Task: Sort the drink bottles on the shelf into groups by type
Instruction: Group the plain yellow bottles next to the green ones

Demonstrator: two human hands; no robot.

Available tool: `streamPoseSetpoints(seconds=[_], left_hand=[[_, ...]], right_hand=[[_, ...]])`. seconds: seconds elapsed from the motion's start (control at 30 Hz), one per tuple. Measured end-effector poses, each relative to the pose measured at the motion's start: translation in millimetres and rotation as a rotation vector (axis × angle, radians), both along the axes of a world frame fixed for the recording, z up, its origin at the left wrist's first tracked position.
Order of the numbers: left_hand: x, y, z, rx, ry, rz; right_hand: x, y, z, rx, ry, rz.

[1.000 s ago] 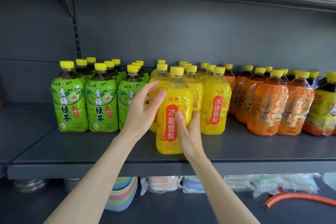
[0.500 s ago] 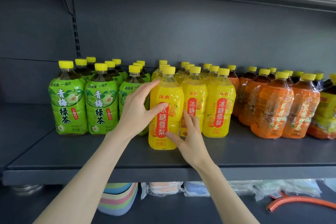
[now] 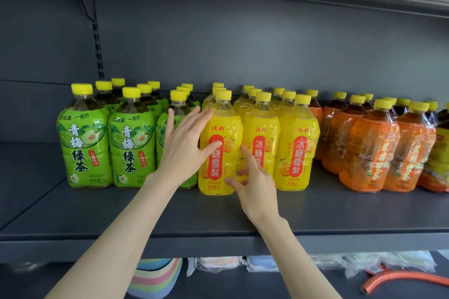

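Observation:
A yellow-labelled bottle (image 3: 224, 133) stands upright at the front of the yellow group (image 3: 297, 143) in the middle of the dark shelf (image 3: 218, 216). My left hand (image 3: 184, 150) lies flat against its left side, fingers spread, thumb across the label. My right hand (image 3: 252, 187) is low on its right side, fingers apart, fingertips touching the bottle's base. Neither hand grips it. Green-labelled bottles (image 3: 85, 145) fill the left, orange-labelled bottles (image 3: 374, 150) the right.
A bottle with a yellow and red label (image 3: 441, 150) is cut off at the far right edge. The shelf's front strip lies bare before the rows. Below it are stacked pastel plates (image 3: 158, 279), plastic packets (image 3: 218, 264) and an orange hose (image 3: 408, 279).
The yellow bottle went from the shelf's front edge back and left into line with the other yellow bottles. Both hands have opened from holding it to flat contact.

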State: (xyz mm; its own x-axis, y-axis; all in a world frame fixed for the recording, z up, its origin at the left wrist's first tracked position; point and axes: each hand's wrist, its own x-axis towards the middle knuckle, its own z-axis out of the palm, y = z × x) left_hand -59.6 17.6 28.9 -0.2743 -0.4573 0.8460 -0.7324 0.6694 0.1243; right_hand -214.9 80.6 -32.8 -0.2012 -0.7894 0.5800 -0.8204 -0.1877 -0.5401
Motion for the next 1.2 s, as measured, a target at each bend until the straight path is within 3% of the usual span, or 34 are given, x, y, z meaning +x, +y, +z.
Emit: streamPoseSetpoints(seconds=[0.73, 0.93, 1.07, 1.2], left_hand=[[-7, -11, -2, -0.042, -0.139, 0.186], [-8, 8, -5, -0.063, -0.238, 0.321], [-3, 30, -1, 0.052, -0.217, 0.21], [18, 55, 11, 0.273, 0.0, 0.003]], right_hand=[[-1, -18, 1, 0.064, 0.238, -0.094], [-2, -8, 9, 0.11, 0.229, -0.014], [-6, 3, 27, 0.116, 0.163, 0.039], [3, 15, 50, 0.05, 0.057, 0.12]])
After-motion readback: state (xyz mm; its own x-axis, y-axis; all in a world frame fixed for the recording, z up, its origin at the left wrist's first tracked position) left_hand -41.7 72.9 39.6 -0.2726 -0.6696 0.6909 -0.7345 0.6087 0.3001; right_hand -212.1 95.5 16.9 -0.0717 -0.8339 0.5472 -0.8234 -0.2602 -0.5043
